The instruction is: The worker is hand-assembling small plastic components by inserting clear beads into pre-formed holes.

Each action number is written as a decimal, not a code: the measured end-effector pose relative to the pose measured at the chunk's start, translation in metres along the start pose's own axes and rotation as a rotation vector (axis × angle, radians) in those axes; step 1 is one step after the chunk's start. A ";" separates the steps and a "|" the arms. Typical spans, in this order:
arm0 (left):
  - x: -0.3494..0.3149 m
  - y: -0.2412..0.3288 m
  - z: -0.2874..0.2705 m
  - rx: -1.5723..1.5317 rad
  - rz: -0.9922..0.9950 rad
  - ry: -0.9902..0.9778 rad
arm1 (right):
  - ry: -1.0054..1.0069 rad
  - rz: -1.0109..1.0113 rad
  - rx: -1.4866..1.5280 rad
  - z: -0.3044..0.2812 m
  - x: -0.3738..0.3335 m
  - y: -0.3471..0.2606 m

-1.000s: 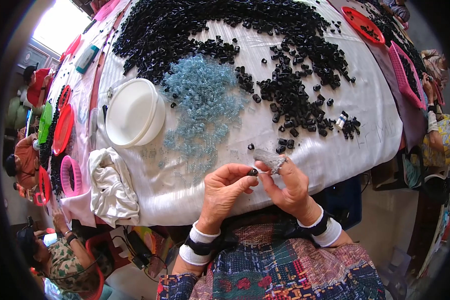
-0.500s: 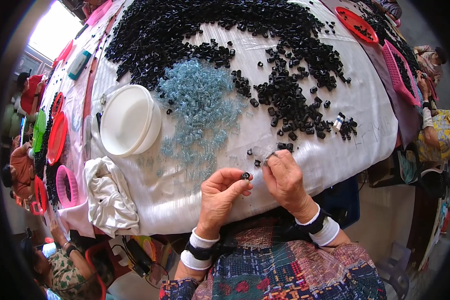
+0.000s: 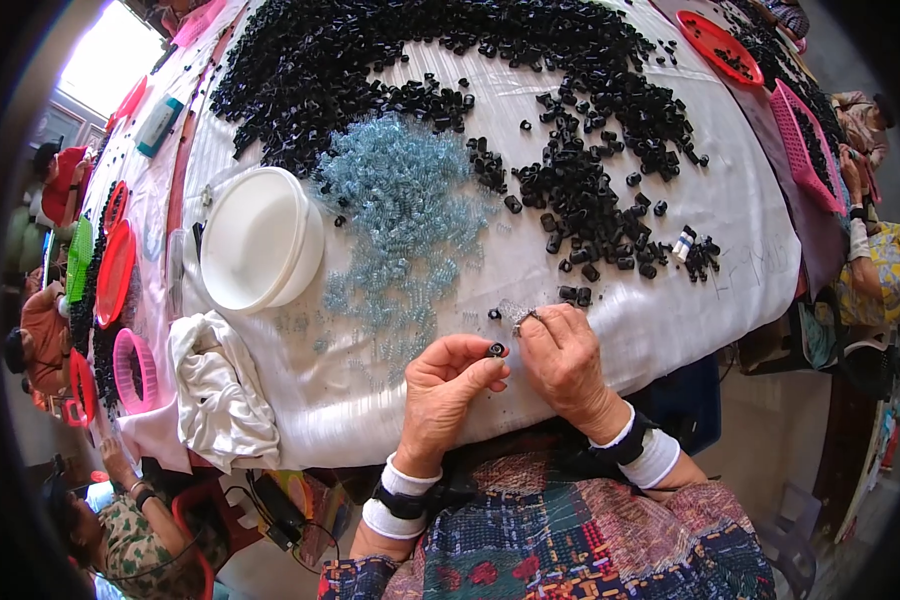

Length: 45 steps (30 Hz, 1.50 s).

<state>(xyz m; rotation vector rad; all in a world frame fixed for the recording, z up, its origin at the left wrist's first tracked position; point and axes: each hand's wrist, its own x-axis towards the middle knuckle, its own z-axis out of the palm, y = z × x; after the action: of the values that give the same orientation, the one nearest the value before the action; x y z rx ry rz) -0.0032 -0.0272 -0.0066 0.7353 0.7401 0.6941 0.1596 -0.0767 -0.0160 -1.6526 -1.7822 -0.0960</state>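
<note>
Between thumb and forefinger, my left hand [image 3: 448, 385] pinches a small black plastic cylinder [image 3: 496, 350], its round hollow end facing up. Just to the right, my right hand [image 3: 566, 362] is closed, its fingertips low over the white cloth beside a few clear wire springs [image 3: 511, 311]. Something dark shows at those fingertips, too small and covered to name. One loose black part [image 3: 494, 314] lies left of the springs, and a few more black parts [image 3: 574, 295] lie just beyond my right fingers. Farther off spreads a heap of bluish coil springs [image 3: 395, 190].
Black plastic parts [image 3: 320, 60] cover the table's far side and run down its right. At the left stand a white round tub [image 3: 255, 240] and a crumpled white cloth [image 3: 220, 390]. A small white-and-blue tube [image 3: 683, 244] lies right. Other people sit along both sides near coloured trays.
My right hand has shifted slightly left, nearer the left hand. One of two loose black parts by its fingertips no longer shows. The left hand still pinches its black cylinder.
</note>
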 end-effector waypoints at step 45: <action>0.000 -0.009 0.025 0.271 0.037 0.070 | 0.149 0.140 0.449 -0.021 -0.006 -0.004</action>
<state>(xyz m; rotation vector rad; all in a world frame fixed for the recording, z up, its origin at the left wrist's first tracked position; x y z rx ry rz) 0.0191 -0.0406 -0.0007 0.9776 0.8975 0.6625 0.1650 -0.0932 -0.0022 -1.3965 -1.4426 0.2240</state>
